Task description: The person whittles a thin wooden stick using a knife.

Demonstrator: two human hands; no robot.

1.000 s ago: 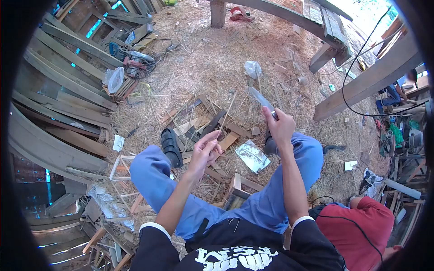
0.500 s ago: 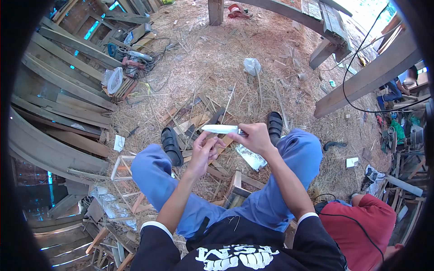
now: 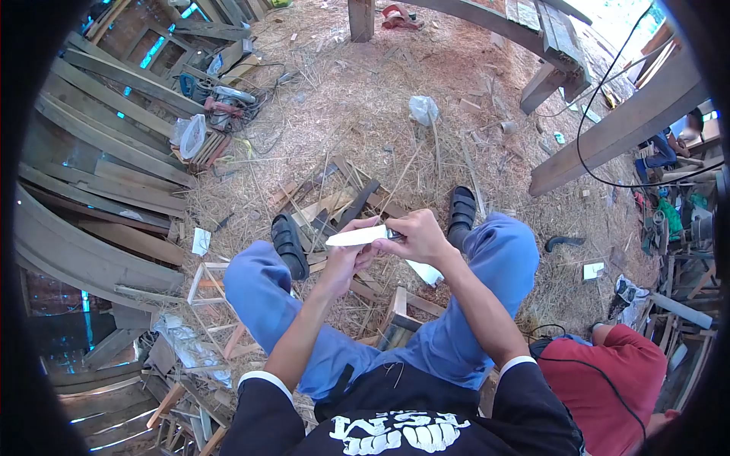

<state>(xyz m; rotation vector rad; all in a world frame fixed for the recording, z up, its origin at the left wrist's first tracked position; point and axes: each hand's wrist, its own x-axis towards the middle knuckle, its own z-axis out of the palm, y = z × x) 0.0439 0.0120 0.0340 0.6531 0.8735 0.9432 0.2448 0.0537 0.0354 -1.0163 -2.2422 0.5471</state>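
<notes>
A knife (image 3: 357, 236) with a broad pale blade lies across the front of my hands, its tip toward the left. My right hand (image 3: 418, 242) is wrapped round its dark handle. My left hand (image 3: 344, 262) is closed behind and below the blade, its fingers pinched near the handle end. A thin strip seems to be in that pinch, mostly hidden by the blade and my right hand. Under my hands, wood scraps (image 3: 357, 204) lie on the straw-strewn ground, and a pale sheet (image 3: 426, 272) shows partly below my right wrist.
A small wooden box (image 3: 397, 319) stands between my legs. A person in a red shirt (image 3: 601, 372) is close on the right. Stacked planks (image 3: 114, 144) fill the left side; power tools (image 3: 228, 106) lie beside them. A wooden beam (image 3: 623, 140) crosses the upper right.
My right hand has swung the knife from the upper right down and left to my left hand. The blade now points left across the left fingers.
</notes>
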